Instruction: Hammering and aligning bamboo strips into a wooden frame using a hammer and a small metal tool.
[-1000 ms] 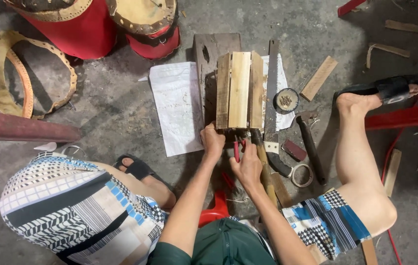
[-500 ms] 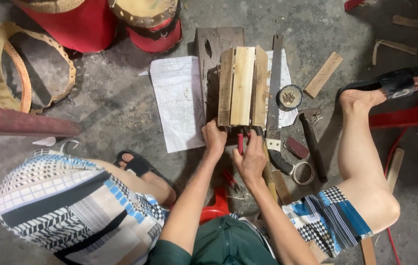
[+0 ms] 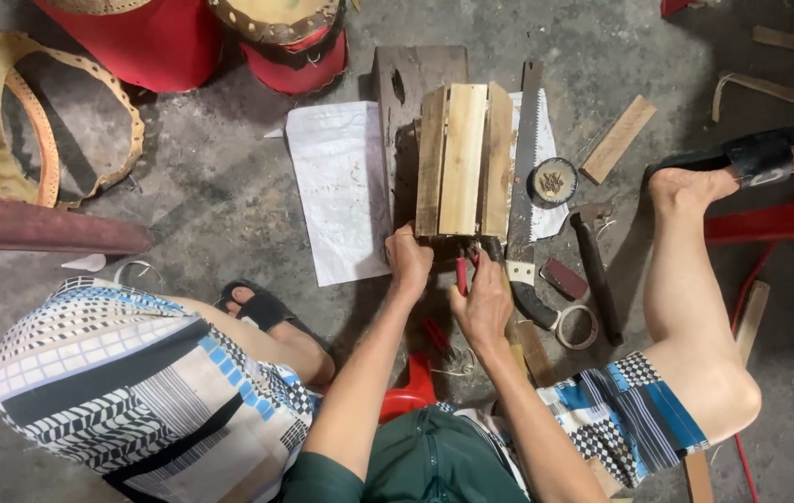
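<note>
The left hand (image 3: 408, 263) has its fingers closed on the near left corner of the wooden slat assembly (image 3: 463, 160), which lies on the floor with its long axis running straight away from the person. Just to the right, the right hand (image 3: 484, 300) grips red-handled pliers (image 3: 461, 273) pointed up at the same near end, equally close.

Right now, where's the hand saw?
In the head view the hand saw lies on the floor just right of the bundle of wooden slats, blade pointing away, its dark handle beside the right hand; the small round tin sits on its other side.
</note>
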